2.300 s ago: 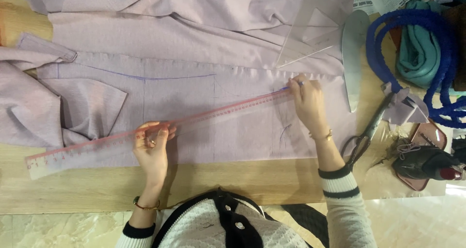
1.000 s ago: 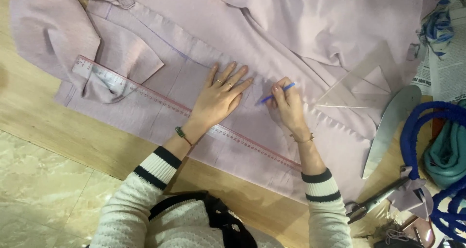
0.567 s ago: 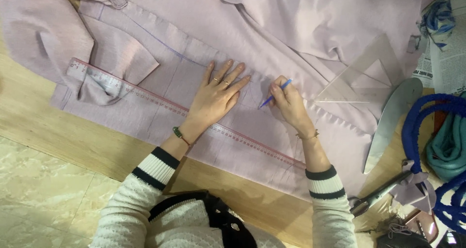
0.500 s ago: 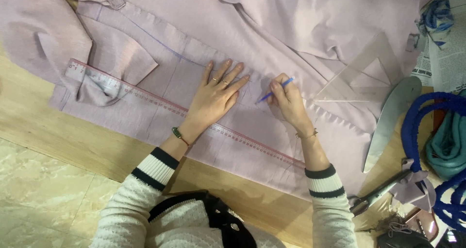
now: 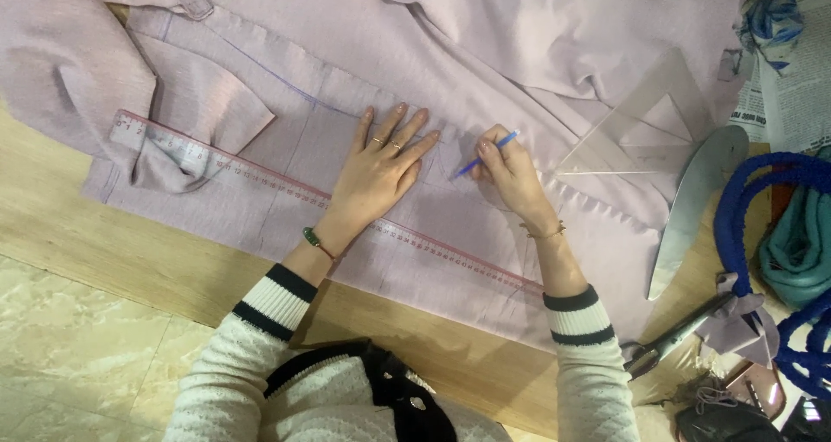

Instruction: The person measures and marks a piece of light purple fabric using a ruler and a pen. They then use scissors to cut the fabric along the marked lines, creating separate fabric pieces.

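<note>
Pale lilac fabric point(image 5: 519, 35) lies spread over a wooden table point(image 5: 147, 251). My left hand point(image 5: 376, 165) rests flat on the cloth with fingers spread, its wrist over a long clear ruler with a pink edge point(image 5: 216, 167) that runs diagonally across the fabric. My right hand point(image 5: 511, 169) grips a blue pencil point(image 5: 486, 152), tip down on the cloth just right of my left fingertips. A thin blue drawn line point(image 5: 277, 78) crosses the fabric further up.
A clear plastic triangle point(image 5: 636, 130) and a grey curved ruler point(image 5: 692, 204) lie to the right. Scissors point(image 5: 671, 342), blue cord point(image 5: 762, 200), teal cloth point(image 5: 801, 243), newspaper point(image 5: 801, 70) and fabric scraps crowd the right edge. Pale tiled floor point(image 5: 78, 355) shows at lower left.
Earlier both hands held the ruler's ends flat. Since then the left hand lies on the cloth and the right holds the pencil, which has shifted slightly left along the fabric.
</note>
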